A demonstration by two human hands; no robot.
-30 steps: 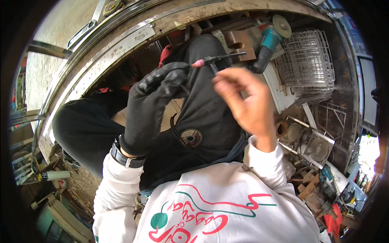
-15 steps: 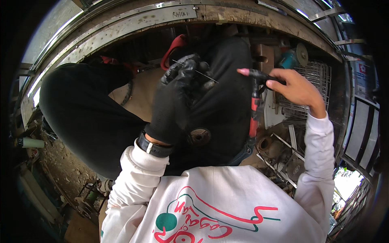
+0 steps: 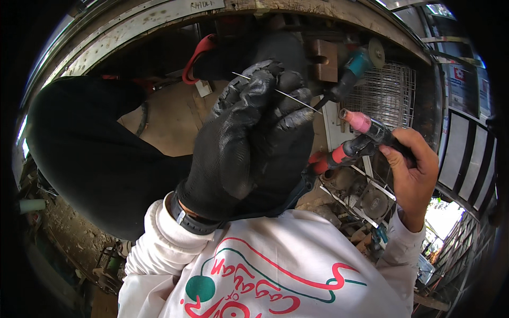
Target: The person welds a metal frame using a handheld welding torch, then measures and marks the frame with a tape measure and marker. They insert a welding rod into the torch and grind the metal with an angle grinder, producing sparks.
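Observation:
My left hand [image 3: 233, 127], in a black coated glove with worn grey fingertips, is raised over my lap. Its curled fingers grip a thin, straight metal rod [image 3: 297, 100] that sticks out on both sides. To the right, my bare right hand [image 3: 415, 169] is closed around the black back end of a TIG torch [image 3: 377, 131]. The torch's pink ceramic cup [image 3: 358, 122] points up and left, toward the rod but apart from it. Its red and black handle [image 3: 338, 154] slants down to the left.
A teal angle grinder [image 3: 356, 66] lies at the back right, beside a wire rack [image 3: 389, 90] and a brown block [image 3: 324, 61]. A wooden bench edge [image 3: 275, 6] crosses the far side. Metal scraps [image 3: 371, 204] lie right of my lap. A red strap [image 3: 195, 57] hangs behind.
Both hands appear larger and nearer the camera. The torch has tilted, its cup now angled up-left and its handle slanting. A round disc on my lap is now hidden. The whole view has shifted.

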